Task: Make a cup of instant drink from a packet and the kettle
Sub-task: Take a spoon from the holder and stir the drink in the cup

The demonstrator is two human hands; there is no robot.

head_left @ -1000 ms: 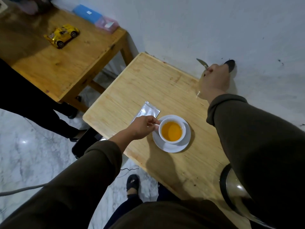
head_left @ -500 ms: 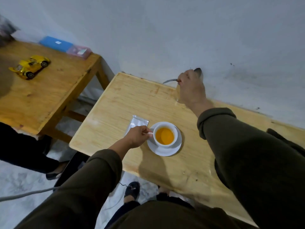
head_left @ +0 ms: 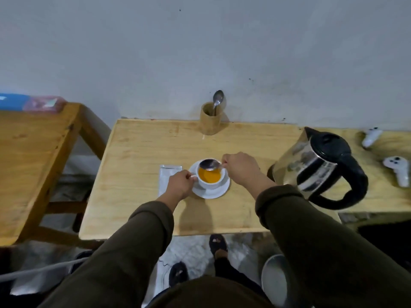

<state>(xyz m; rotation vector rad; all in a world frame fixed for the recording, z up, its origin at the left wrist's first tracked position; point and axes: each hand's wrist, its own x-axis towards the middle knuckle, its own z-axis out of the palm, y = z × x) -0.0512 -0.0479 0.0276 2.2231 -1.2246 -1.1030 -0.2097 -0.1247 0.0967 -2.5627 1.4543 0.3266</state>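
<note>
1. White cup point(head_left: 210, 180) of orange drink sits on its saucer point(head_left: 211, 192), mid-table point(head_left: 138, 152).
2. Your left hand point(head_left: 179, 184) is closed on the cup's handle.
3. Your right hand point(head_left: 241, 168) pinches a spoon point(head_left: 209, 164), bowl level over the cup's far rim.
4. Silver packet point(head_left: 166, 178) lies flat just left of the saucer, partly under your left hand.
5. Kettle point(head_left: 320, 167) stands to the right; wooden holder point(head_left: 210, 118) with a second spoon point(head_left: 217, 100) at the wall.

A pale grey wall point(head_left: 200, 52), marked with dark specks, rises behind the wooden table point(head_left: 138, 152). A second wooden table point(head_left: 33, 152) stands left, slightly apart. Speckled light floor point(head_left: 195, 247) shows below the near edge.
</note>
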